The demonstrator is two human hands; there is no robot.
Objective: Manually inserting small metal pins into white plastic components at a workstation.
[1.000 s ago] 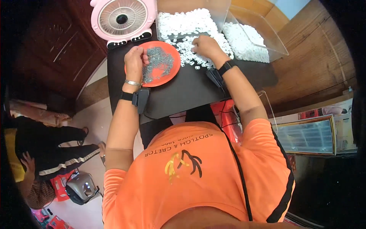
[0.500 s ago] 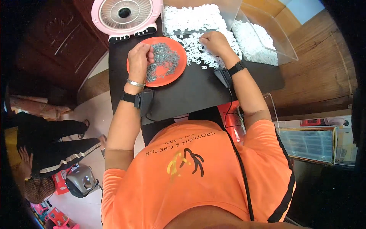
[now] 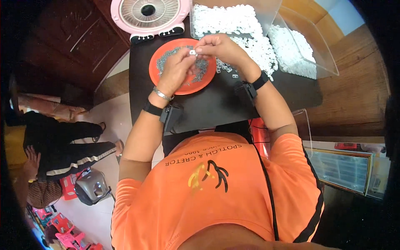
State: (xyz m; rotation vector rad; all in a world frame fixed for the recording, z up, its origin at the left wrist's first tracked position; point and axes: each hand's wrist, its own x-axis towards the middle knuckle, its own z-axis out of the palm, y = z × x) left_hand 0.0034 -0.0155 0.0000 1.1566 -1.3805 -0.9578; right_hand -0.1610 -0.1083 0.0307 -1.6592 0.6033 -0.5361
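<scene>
Over the orange plate [image 3: 212, 75], my two hands meet at the fingertips. My right hand [image 3: 223, 51] pinches a small white plastic piece [image 3: 193, 52] with a hole in it. Touching or nearly touching that piece are the closed fingers of my left hand [image 3: 176, 71]; what they hold, if anything, is too small to make out. Many thin grey metal pins [image 3: 201, 71], perhaps nails or screws, lie on the plate, partly hidden by my hands. To the right, a loose heap of similar white plastic pieces [image 3: 260, 52] spreads on the dark table [image 3: 208, 106].
Behind the plate stands a pink fan [image 3: 183, 12]. Two clear bins, one at the back [image 3: 266, 14] and one at the right [image 3: 329, 62], hold more white pieces. A person in dark striped trousers [image 3: 79, 160] is at the left, beside a grey appliance [image 3: 91, 188].
My right hand has moved left from the white heap to above the plate, with a white plastic piece in its fingers. My left hand has turned inward to meet it.
</scene>
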